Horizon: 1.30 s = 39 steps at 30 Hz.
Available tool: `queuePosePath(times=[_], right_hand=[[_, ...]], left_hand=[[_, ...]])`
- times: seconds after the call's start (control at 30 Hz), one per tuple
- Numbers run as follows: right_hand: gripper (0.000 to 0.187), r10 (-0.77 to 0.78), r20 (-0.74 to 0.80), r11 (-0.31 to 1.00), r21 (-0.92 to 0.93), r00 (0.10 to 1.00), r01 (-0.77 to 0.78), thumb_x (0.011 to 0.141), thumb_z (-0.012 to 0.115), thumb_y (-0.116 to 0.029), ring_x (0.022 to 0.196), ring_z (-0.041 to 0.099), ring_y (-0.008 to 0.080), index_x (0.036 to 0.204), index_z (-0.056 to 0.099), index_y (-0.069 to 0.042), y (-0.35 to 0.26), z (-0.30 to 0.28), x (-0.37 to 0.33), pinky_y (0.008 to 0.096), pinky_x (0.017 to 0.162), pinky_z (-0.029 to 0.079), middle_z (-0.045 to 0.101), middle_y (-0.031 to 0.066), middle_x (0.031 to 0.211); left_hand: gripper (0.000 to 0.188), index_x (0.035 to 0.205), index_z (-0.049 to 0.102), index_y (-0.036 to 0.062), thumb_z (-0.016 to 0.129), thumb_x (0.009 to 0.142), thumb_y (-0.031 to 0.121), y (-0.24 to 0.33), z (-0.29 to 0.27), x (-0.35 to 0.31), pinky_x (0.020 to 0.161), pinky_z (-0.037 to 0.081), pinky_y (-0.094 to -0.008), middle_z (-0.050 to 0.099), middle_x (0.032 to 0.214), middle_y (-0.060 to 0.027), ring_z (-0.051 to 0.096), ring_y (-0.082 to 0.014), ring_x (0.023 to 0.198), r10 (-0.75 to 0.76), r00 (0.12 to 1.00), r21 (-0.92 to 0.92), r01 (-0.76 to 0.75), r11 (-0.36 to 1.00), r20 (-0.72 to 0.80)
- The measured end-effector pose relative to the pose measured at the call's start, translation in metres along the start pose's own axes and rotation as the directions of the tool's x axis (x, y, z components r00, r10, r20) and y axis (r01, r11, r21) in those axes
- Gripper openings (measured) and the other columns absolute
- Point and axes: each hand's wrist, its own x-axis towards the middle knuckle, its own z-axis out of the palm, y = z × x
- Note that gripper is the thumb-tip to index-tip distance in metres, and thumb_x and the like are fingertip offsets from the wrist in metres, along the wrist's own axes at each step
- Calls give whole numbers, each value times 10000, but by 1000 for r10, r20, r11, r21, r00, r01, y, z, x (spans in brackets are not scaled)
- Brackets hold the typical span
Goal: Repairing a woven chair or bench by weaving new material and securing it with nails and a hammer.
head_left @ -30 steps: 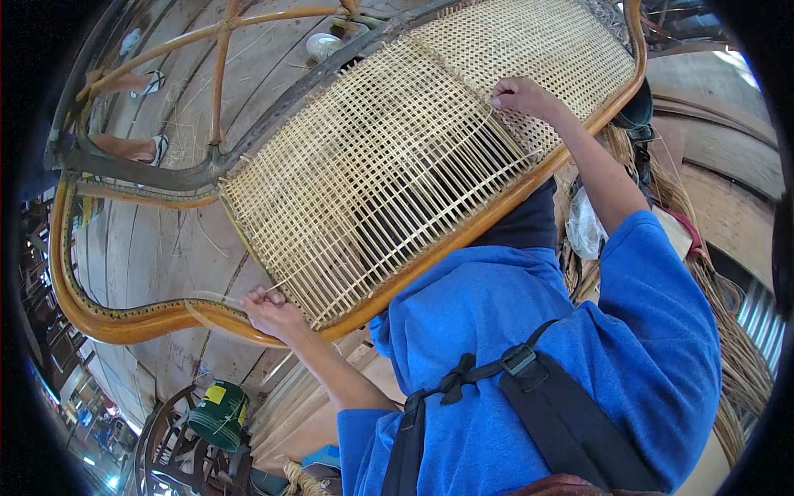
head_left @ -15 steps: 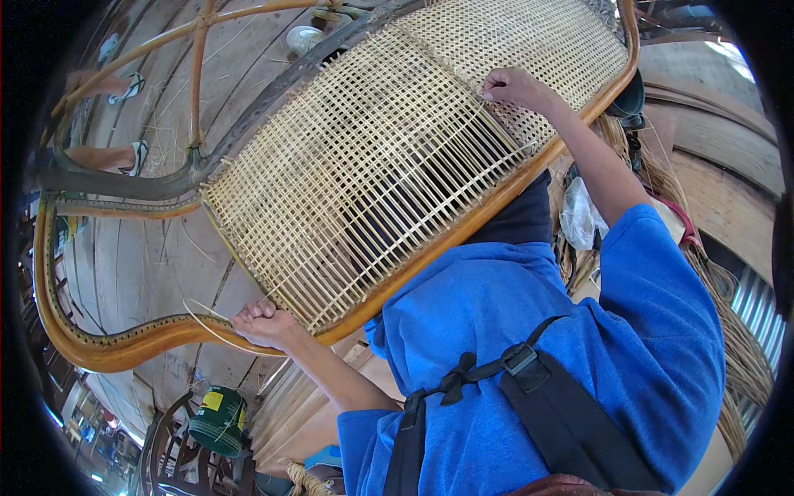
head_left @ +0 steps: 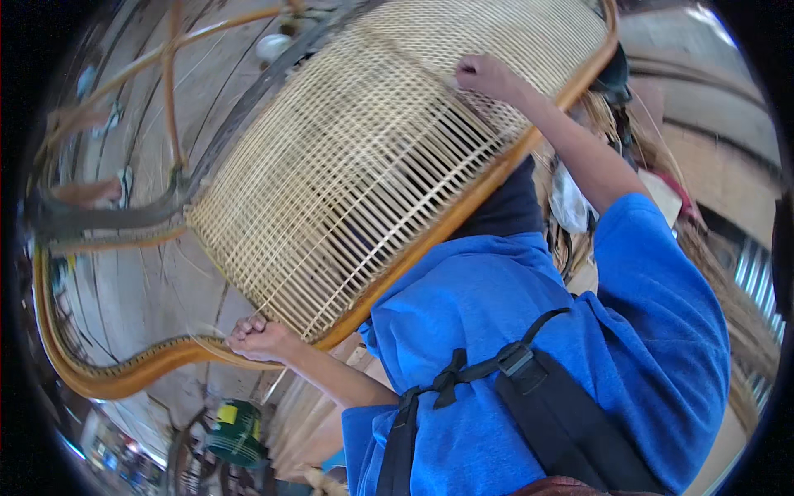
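Note:
A large panel of pale woven cane (head_left: pixel 331 140) stretches across a curved brown wooden frame (head_left: pixel 430 244) in front of me. Its upper part is closely woven; toward the near edge, parallel strands lie with open gaps between them. My left hand (head_left: pixel 263 339) is closed at the panel's near left corner, beside the frame rail, on a thin cane strand (head_left: pixel 207 347) that trails out to the left. Over the panel's right part, my right hand (head_left: pixel 492 76) is closed in a pinch near the end of the open-gapped section. Whatever its fingertips hold is hidden by blur.
A green bucket (head_left: pixel 236 431) with a yellow patch stands at lower left. Long loose cane bundles (head_left: pixel 740 339) hang at the right, near a clear plastic bag (head_left: pixel 569 201). Another person's legs (head_left: pixel 87 192) show at far left on the plank floor (head_left: pixel 165 281).
The whole view has shifted and blurred slightly. Both hands stay closed at about the same places on the panel, and the strand's loop by my left hand looks smaller.

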Motion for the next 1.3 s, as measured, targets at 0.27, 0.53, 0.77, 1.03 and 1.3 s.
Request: queuePosePath(times=[0.27,0.53,0.77,1.03,1.3], right_hand=[[179,424,-280,836,487,861,-253,874,524,-219,553,429,33,903,575,-50,39,-63,-190,189,491,351,476,-44,641],[192,657,-32,668,489,753,-562,860,507,-208,628,533,166,906,590,-41,55,52,-343,288,604,433,555,93,680],[198,767,-115,635,278,631,-721,808,505,-144,872,552,346,990,541,-74,19,112,-391,432,736,450,570,175,880],[213,695,-123,715,218,708,-664,772,545,-157,786,560,324,956,509,-55,16,119,-356,437,665,446,551,153,848],[220,573,-185,815,228,798,-533,774,497,-149,840,520,373,957,498,-27,15,103,-375,435,713,414,524,211,866]], left_hand=[[283,802,543,0,494,828,277,45,-18,-41,404,329,-235,473,612,-48,402,-117,470,-89,983,934,-120,337,159],[276,743,539,1,485,841,253,40,65,-146,473,358,-233,491,609,-42,439,-91,525,-329,725,786,-610,100,605],[216,932,578,-20,497,870,171,-12,111,-236,674,429,-276,576,771,-100,536,-165,713,-604,224,405,-896,182,765],[257,971,595,-2,504,873,218,-13,115,-264,713,433,-272,605,837,-107,555,-151,785,-747,119,344,-926,153,654],[211,832,593,19,504,836,210,-37,164,-241,677,437,-403,594,788,-165,564,-331,743,-533,42,180,-961,210,845]])
